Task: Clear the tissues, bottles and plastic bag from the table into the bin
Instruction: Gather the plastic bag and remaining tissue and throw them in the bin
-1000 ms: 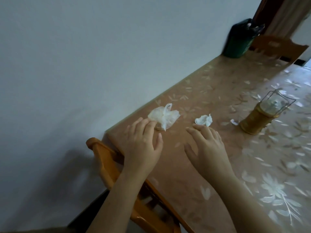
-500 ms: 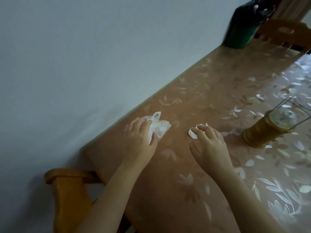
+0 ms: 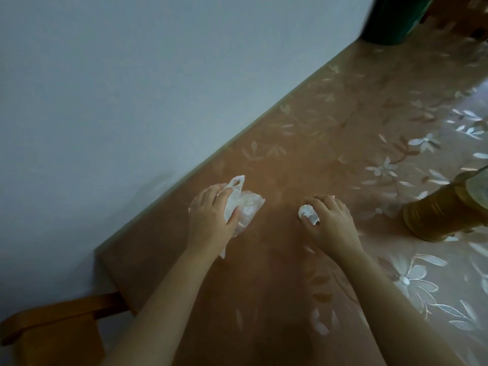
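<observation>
A crumpled clear plastic bag (image 3: 247, 207) lies near the table's wall-side edge, and my left hand (image 3: 211, 220) is closed on it, thumb and fingers pinching the film. A small white crumpled tissue (image 3: 307, 213) sits to its right, with my right hand (image 3: 330, 223) curled around it, thumb under and fingers over. A dark green bin (image 3: 393, 19) stands at the far end of the table by the wall, partly cut off by the frame's top edge.
The table (image 3: 330, 133) wears a brown cloth with white flowers and runs along a pale wall. A golden wicker-wrapped jar (image 3: 438, 215) stands right of my right hand. A wooden chair back (image 3: 55, 323) shows at the lower left.
Both hands have moved forward from resting short of the items and closed on them: left on the plastic bag, right on the tissue. The view has tilted down and closer.
</observation>
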The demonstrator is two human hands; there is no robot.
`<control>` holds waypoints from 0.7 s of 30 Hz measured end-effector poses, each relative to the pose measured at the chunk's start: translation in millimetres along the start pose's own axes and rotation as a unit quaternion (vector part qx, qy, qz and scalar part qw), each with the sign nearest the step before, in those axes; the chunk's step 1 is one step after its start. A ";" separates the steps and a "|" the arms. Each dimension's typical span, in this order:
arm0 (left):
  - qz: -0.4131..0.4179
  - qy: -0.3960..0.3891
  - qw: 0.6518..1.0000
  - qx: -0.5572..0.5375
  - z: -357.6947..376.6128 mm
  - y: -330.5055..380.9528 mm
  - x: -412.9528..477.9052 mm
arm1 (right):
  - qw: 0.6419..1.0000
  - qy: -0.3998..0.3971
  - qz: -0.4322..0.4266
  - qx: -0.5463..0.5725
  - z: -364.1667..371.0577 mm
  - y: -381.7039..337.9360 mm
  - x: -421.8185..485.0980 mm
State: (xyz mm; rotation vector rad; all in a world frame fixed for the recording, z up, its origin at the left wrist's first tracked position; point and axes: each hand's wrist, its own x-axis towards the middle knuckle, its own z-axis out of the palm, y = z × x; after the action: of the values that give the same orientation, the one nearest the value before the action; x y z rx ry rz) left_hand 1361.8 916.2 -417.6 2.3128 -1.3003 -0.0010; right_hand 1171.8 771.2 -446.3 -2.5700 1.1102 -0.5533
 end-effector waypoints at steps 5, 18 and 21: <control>-0.008 -0.015 1.000 0.018 15.7 -7.9 3.1 | 1.000 -0.023 0.012 0.001 17.1 12.9 5.4; -0.053 -0.013 0.998 0.014 39.7 -14.7 -7.2 | 0.997 0.020 0.051 0.048 34.2 20.2 -5.7; -0.068 0.000 0.998 0.009 41.4 -14.2 -12.3 | 0.996 0.031 0.065 0.052 35.1 20.0 -10.3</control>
State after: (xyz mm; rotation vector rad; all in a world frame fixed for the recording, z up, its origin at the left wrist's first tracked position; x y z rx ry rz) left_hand 1356.9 915.3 -462.8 2.4121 -1.1463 -0.0342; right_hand 1168.6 769.4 -487.9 -2.3874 1.2242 -0.6447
